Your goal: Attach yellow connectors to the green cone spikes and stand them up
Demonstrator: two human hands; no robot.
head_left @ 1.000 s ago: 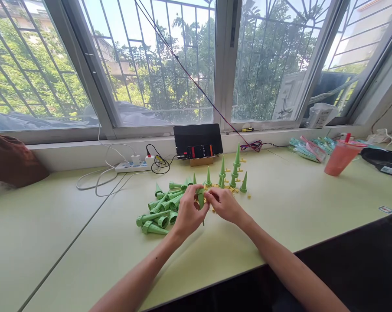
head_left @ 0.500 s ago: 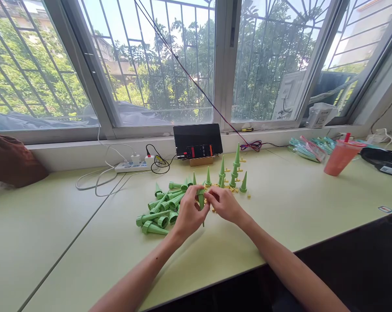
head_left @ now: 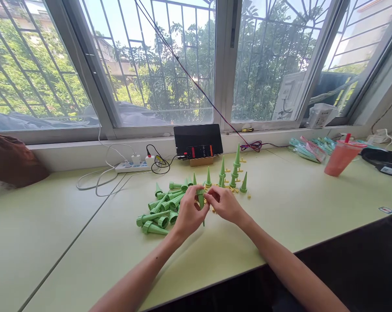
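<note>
My left hand [head_left: 190, 212] is closed around a green plastic watering spike [head_left: 201, 201], held point down over the table. Against the upper side of that spike, my right hand [head_left: 227, 205] pinches with thumb and forefinger; whatever is between those fingertips is too small and hidden to make out. Left of my hands lies a loose pile of green spikes [head_left: 154, 216], capped ends turned various ways. Beyond my right hand, stacked spikes [head_left: 235, 171] stand point up with small yellow valves [head_left: 240, 170] sticking out sideways. Loose yellow pieces [head_left: 234, 190] lie around their bases, partly behind my hands.
A dark tablet [head_left: 197, 133] with a phone [head_left: 200, 151] before it leans by the window sill. A power strip [head_left: 124, 167] with cables lies at back left. To the right are a red drink cup [head_left: 342, 158] with straw, plastic packets [head_left: 308, 148] and a black strap [head_left: 383, 161].
Both hands keep almost the same place and grip on the spike. The view has shifted very slightly; nothing else visibly moved.
</note>
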